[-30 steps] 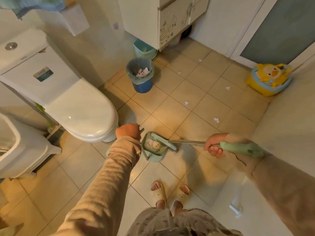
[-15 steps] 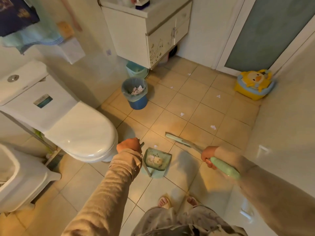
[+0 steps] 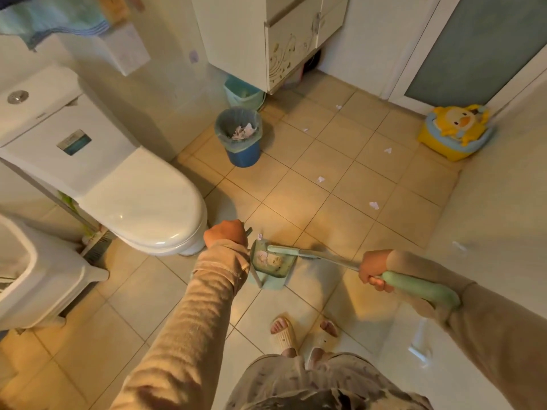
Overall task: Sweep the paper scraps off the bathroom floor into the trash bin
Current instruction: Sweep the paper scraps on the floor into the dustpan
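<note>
My left hand (image 3: 226, 233) grips the upright handle of a pale green dustpan (image 3: 268, 263) standing on the tiled floor, with crumpled paper inside it. My right hand (image 3: 374, 269) grips the green-handled broom (image 3: 414, 287); its head lies across the dustpan's mouth. One tiny scrap sits just behind the pan. Several white paper scraps (image 3: 373, 205) lie scattered on the tiles farther out. The blue trash bin (image 3: 239, 137), lined with a bag and holding paper, stands beyond the pan near the wall.
A white toilet (image 3: 142, 202) is close on the left, a white stool (image 3: 44, 279) beside it. A vanity cabinet (image 3: 266, 39) and small green bin (image 3: 241, 93) stand behind the trash bin. A yellow duck potty (image 3: 455, 131) sits by the door. My slippered feet (image 3: 302, 335) are below.
The broom head, lifted out toward the floor half a second ago, has come back onto the dustpan's mouth. My left hand and the dustpan stayed in place.
</note>
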`<state>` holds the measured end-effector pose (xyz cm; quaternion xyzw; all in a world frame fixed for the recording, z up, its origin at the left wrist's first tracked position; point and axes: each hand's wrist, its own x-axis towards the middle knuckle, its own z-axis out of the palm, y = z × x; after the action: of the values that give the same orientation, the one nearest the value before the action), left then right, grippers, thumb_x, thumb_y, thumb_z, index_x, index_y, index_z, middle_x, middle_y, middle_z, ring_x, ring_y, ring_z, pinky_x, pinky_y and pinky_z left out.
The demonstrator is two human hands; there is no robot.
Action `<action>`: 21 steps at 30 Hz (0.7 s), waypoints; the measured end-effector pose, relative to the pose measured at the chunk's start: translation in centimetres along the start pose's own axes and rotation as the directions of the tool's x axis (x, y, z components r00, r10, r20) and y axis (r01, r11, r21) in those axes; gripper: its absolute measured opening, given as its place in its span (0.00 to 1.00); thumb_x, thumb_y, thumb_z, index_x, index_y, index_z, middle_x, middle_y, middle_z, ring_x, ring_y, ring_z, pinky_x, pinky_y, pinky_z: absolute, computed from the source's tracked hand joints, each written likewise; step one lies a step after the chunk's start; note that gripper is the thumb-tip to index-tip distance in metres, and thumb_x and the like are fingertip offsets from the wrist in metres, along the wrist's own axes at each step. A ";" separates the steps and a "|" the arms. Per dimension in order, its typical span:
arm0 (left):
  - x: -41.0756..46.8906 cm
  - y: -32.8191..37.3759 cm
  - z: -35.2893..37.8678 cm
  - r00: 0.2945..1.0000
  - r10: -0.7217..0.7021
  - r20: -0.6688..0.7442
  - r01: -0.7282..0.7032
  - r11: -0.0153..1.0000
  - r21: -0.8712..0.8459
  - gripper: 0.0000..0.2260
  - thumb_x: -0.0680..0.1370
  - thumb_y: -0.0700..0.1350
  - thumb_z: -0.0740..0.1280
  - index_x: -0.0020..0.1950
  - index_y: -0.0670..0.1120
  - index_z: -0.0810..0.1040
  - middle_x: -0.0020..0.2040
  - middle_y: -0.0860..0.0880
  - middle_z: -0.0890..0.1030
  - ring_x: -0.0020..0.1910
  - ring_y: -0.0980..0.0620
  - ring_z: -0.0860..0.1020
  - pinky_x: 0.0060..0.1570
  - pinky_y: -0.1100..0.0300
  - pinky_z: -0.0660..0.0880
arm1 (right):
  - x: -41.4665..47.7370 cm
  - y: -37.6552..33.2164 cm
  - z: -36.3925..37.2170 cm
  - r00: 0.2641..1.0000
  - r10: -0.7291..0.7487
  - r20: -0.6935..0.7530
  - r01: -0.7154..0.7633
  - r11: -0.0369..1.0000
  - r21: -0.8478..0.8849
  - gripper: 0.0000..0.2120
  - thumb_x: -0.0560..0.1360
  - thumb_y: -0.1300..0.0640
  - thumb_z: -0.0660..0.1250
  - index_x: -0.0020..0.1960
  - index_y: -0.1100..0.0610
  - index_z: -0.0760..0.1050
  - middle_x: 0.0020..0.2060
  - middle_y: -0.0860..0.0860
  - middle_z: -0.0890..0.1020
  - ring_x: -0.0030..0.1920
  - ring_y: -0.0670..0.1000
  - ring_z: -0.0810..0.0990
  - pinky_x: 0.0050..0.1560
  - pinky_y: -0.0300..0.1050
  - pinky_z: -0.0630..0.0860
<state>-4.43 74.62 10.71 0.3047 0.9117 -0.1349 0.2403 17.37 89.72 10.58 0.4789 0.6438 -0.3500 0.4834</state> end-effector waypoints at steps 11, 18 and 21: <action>-1.5 -1.1 0.7 0.999 -0.042 -0.006 0.042 0.998 -0.041 0.13 0.79 0.47 0.64 0.61 0.43 0.77 0.59 0.44 0.80 0.59 0.44 0.78 0.55 0.55 0.74 | 0.7 -6.0 -1.2 0.980 -0.148 -0.130 0.122 0.975 -0.186 0.16 0.76 0.67 0.55 0.30 0.61 0.64 0.28 0.55 0.68 0.28 0.51 0.67 0.31 0.40 0.65; -1.2 -0.7 1.0 0.999 -0.037 0.004 0.038 0.999 -0.038 0.12 0.79 0.44 0.63 0.62 0.44 0.76 0.59 0.44 0.80 0.59 0.44 0.78 0.55 0.55 0.74 | 1.6 -8.1 1.2 0.989 -0.136 -0.058 0.093 0.875 -0.476 0.11 0.78 0.65 0.55 0.45 0.68 0.74 0.41 0.63 0.84 0.35 0.48 0.82 0.29 0.37 0.63; -0.6 -0.6 0.8 0.998 -0.057 -0.005 0.057 0.998 -0.029 0.12 0.79 0.45 0.64 0.61 0.44 0.77 0.59 0.45 0.80 0.59 0.44 0.78 0.55 0.55 0.74 | 1.5 -5.8 0.6 0.991 -0.132 0.016 0.127 0.903 -0.411 0.13 0.76 0.65 0.55 0.33 0.61 0.70 0.15 0.50 0.77 0.17 0.43 0.76 0.22 0.35 0.67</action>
<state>-4.10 73.59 10.38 0.2756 0.9226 -0.1275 0.2380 11.93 87.91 8.88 0.3248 0.7363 -0.2352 0.5450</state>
